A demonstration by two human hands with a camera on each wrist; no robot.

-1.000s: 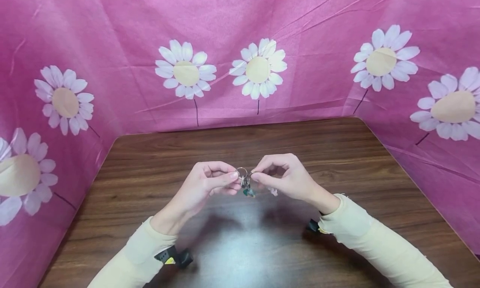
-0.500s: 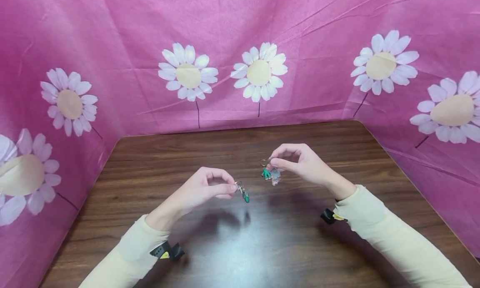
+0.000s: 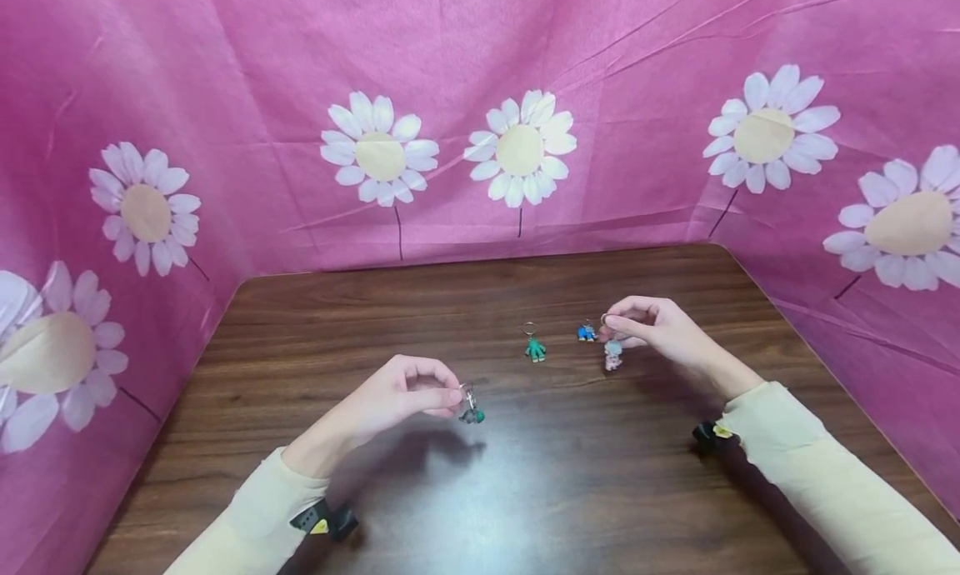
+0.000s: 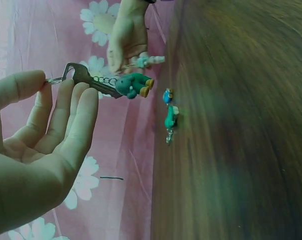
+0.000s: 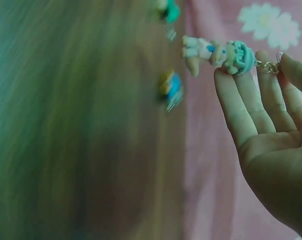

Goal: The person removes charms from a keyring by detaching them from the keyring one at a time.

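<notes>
My left hand (image 3: 401,392) pinches a key ring over the table, fingertips on the ring. From it hang a key (image 4: 81,75) and a dark green figurine (image 4: 133,84) with yellow feet on a short chain. Toward the right, my right hand (image 3: 666,329) pinches the ring of a figurine keychain (image 3: 613,354) between thumb and finger. That figurine has mint hair and a pale body (image 5: 211,52). Left of it a blue figurine keychain (image 3: 585,333) lies on the table, and farther left a green figurine keychain (image 3: 535,350) with its ring pointing away.
The dark wooden table (image 3: 360,308) is bordered at the back and sides by a pink cloth (image 3: 637,100) printed with white daisies. Each sleeved wrist carries a small black camera, such as the left one (image 3: 341,523).
From meeting at one ring, my hands have drawn apart. The right has moved right with the mint-haired keychain; the left is lower. The green and blue keychains now show on the table.
</notes>
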